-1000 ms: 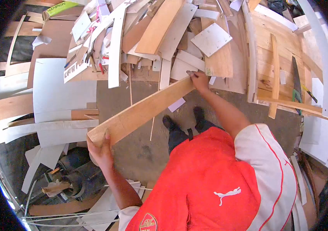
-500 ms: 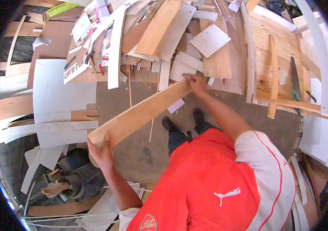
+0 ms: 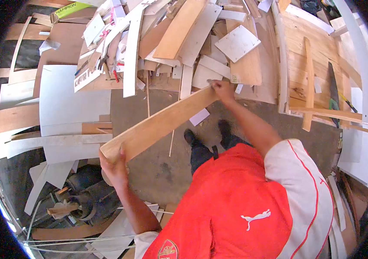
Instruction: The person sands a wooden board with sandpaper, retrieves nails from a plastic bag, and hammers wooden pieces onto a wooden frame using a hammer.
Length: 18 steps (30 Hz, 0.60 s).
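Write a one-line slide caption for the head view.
Left hand and right hand hold opposite ends of a wooden plank near a heap of board offcuts.

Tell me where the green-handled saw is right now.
The green-handled saw is at the right of the head view, between a narrow wooden strip and a yellow-and-black tool.

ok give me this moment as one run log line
left hand: grips board, near end | right hand: grips far end | board: held above floor | saw: off to right
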{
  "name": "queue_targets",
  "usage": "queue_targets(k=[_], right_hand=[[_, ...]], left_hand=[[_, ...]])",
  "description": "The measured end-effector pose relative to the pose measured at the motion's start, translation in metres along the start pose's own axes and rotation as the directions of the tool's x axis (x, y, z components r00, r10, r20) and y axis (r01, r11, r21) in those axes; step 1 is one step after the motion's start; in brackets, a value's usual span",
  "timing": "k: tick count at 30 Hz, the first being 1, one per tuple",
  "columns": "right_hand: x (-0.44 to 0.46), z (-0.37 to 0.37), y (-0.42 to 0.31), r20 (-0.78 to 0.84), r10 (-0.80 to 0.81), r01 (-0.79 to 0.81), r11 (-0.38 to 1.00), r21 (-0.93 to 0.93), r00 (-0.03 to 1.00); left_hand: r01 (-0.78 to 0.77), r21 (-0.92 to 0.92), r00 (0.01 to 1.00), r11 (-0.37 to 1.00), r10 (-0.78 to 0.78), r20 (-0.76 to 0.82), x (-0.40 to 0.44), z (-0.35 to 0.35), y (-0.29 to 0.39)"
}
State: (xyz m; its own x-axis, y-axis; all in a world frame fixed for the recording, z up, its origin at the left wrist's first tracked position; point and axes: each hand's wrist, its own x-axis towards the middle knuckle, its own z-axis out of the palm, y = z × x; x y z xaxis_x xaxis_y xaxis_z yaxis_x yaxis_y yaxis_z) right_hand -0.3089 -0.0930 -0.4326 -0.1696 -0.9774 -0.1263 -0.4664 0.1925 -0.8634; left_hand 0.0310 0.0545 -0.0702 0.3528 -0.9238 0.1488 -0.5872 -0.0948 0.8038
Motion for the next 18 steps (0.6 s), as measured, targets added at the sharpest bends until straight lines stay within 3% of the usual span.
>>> queue_targets(k=[2,5,8,9,12,13,15,17,18], right_hand=[[-0.023,0.007,-0.033,-0.037,-0.205,0.206,0.977,0.052,0.978],[-0.031,0.011,-0.022,-0.112,-0.154,0.142,0.984,-0.104,0.982],[0.009,-0.002,0.033,-0.095,0.117,-0.112,0.992,0.057,0.989],[0.016,0.000,0.026,-0.064,0.172,-0.174,0.985,-0.023,0.983],[-0.017,-0.006,-0.046,-0.028,-0.216,0.218,0.966,0.140,0.976],[-0.035,-0.018,-0.075,-0.029,-0.116,0.120,0.972,0.204,0.993],[0.001,0.014,0.023,-0.128,-0.085,0.081,0.996,-0.031,0.988],[0.015,0.016,0.041,-0.137,0.009,-0.024,0.993,-0.113,0.991],[0.016,-0.007,0.014,-0.089,0.096,-0.104,0.991,-0.086,0.991]], left_hand=[[0.006,-0.012,1.000,1.000,-0.006,0.011,0.000,0.003,0.003],[0.012,-0.012,1.000,1.000,-0.012,0.026,-0.004,0.003,0.004],[-0.009,-0.013,1.000,1.000,0.009,0.013,-0.006,0.001,0.005],[-0.002,-0.003,1.000,1.000,0.002,0.005,-0.008,0.002,0.010],[-0.003,0.018,1.000,1.000,0.003,0.005,-0.009,0.004,0.010],[-0.010,0.025,1.000,1.000,0.010,0.008,-0.008,0.004,0.009],[0.003,0.006,1.000,1.000,-0.003,0.014,-0.009,0.003,0.007],[-0.012,-0.007,1.000,1.000,0.012,0.013,-0.008,-0.001,0.002],[-0.029,-0.012,1.000,1.000,0.029,0.011,-0.007,-0.003,-0.003]])
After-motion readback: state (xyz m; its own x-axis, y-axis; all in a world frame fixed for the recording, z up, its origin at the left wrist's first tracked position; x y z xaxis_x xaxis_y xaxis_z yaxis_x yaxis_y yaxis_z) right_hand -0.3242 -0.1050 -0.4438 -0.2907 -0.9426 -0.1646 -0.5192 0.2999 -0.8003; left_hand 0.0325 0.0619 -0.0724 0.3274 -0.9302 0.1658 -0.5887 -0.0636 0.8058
